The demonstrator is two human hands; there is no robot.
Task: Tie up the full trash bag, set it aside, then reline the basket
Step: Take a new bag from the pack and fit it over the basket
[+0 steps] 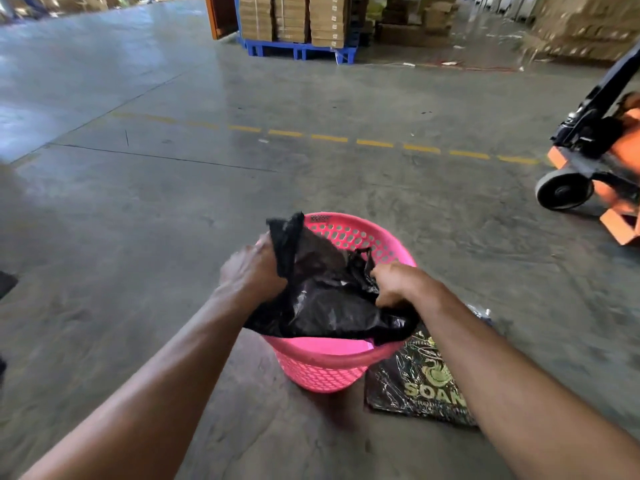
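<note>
A pink perforated basket (332,362) stands on the concrete floor in front of me. A black trash bag (325,299) lies across its mouth, with one flap raised at the left. My left hand (252,268) grips that raised left edge of the bag. My right hand (398,282) pinches the bag's bunched edge on the right side of the rim. Both forearms reach in from the bottom of the view. What is inside the basket is hidden by the bag.
A black plastic bag with gold print (426,382) lies flat on the floor, right of the basket. An orange pallet jack (599,161) stands at the right. Stacked cartons on a blue pallet (298,26) are far ahead, beyond a dashed yellow floor line (374,143).
</note>
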